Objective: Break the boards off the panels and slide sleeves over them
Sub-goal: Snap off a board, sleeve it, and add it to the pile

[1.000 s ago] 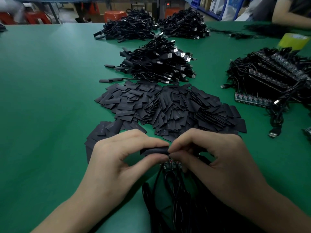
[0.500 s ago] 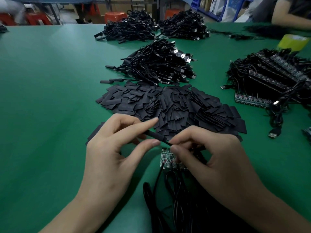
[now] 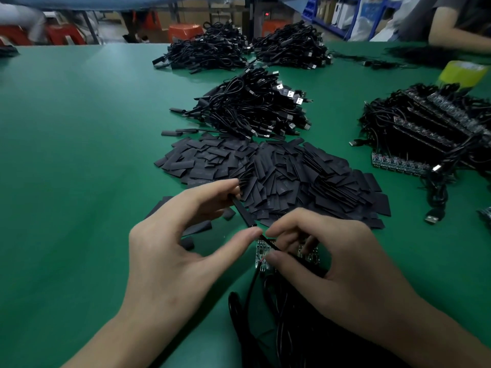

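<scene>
My left hand [image 3: 175, 251] pinches a black sleeve [image 3: 243, 211] between forefinger and thumb; the sleeve points up and away over the board it covers. My right hand [image 3: 326, 264] pinches the thin black cable [image 3: 268, 244] just below the sleeve, and its curled fingers hold a small panel of boards [image 3: 261, 257] against the green table [image 3: 74, 155]. Cables [image 3: 265, 314] from that panel trail toward me under my right wrist. A large heap of flat black sleeves [image 3: 279, 176] lies just beyond both hands.
A pile of sleeved cables with USB plugs [image 3: 252, 110] sits behind the sleeve heap, with two more cable piles [image 3: 212, 53] at the far edge. Stacked panels with cables [image 3: 430, 128] fill the right side, beside a yellow-green tape roll [image 3: 462, 73]. Another person's arm [image 3: 457, 35] rests at far right.
The sleeve lay level between both hands a second ago. My left hand has drawn it up and to the left, tilting it away, and the panel under my right fingers has come into sight.
</scene>
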A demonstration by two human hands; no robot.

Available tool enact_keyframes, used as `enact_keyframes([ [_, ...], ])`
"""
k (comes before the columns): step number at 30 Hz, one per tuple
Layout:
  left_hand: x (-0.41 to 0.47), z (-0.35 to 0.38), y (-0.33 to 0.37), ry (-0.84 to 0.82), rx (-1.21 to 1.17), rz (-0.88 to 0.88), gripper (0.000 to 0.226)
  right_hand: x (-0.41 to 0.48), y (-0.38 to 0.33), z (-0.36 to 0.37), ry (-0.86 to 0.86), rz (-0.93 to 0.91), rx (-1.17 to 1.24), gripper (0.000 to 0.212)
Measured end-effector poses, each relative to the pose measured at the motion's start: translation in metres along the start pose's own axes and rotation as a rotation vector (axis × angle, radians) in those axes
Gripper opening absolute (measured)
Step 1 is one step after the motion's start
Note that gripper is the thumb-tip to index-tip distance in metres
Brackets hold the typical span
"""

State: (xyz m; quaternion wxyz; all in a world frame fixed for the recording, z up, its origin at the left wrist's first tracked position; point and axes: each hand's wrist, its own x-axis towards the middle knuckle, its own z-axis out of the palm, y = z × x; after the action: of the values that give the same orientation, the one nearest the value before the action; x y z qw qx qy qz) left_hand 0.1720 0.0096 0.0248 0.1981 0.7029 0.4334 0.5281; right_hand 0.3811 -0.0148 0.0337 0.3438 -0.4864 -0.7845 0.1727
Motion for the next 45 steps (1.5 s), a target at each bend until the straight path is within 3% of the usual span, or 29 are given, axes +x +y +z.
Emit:
enact_keyframes([
  [6,0.0,0.001,-0.008,-0.059,-0.076,-0.107,0.065,0.006,0.001,-0.01,0.032,0.004,-0.06,0.017],
  [10,-0.001,-0.002,-0.013,-0.228,0.184,-0.082,0.053,0.042,0.006,-0.039,0.135,0.089,-0.171,0.007],
  [13,-0.004,0.004,-0.01,-0.375,0.34,-0.032,0.061,0.1,0.011,-0.047,0.171,0.066,-0.353,0.004],
  [18,-0.005,0.003,-0.012,-0.433,0.354,0.0,0.06,0.202,0.023,-0.011,0.005,0.077,-0.4,0.017],
  [25,-0.003,0.001,-0.01,-0.549,0.213,-0.018,0.043,0.315,0.035,0.005,0.006,0.061,-0.668,0.03],
  [32,-0.003,-0.001,-0.014,-0.548,0.226,-0.005,0.058,0.338,0.058,0.016,-0.354,0.035,-1.005,0.045],
  [34,-0.002,-0.001,-0.014,-0.559,0.238,-0.003,0.059,0.334,0.056,0.014,-0.363,0.02,-0.988,0.051],
  [40,0.001,0.0,-0.013,-0.483,0.085,-0.107,0.042,0.259,0.018,-0.013,-0.037,-0.153,-0.618,0.041],
  [43,0.002,0.0,-0.012,-0.436,-0.119,-0.284,0.036,0.173,0.005,-0.019,-0.073,-0.175,-0.388,0.029],
  [45,0.004,-0.001,-0.011,-0.426,-0.298,-0.384,0.038,0.117,0.004,-0.021,-0.161,-0.093,-0.253,0.025],
])
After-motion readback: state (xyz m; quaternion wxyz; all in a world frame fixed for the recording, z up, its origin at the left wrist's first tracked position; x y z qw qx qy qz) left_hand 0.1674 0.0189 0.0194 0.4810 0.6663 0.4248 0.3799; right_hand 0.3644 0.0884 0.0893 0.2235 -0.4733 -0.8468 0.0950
